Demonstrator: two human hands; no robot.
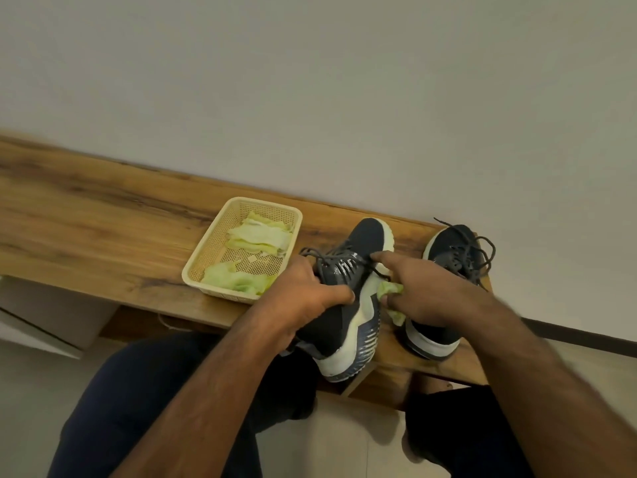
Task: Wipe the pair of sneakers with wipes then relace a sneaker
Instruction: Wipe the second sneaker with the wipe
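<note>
A dark navy sneaker (348,305) with a white sole lies tilted on its side at the bench's front edge. My left hand (303,291) grips its collar, thumb across the opening. My right hand (424,291) holds a crumpled pale green wipe (391,291) against the sneaker's side, index finger stretched toward the grey laces (337,260). The second sneaker (451,267) stands upright behind my right hand, its laces loose; its middle is hidden by that hand.
A cream plastic basket (220,236) with several pale green wipes sits on the wooden bench (103,215) left of the sneakers. A plain wall runs behind the bench. My knees in dark trousers are below the bench edge, above a tiled floor.
</note>
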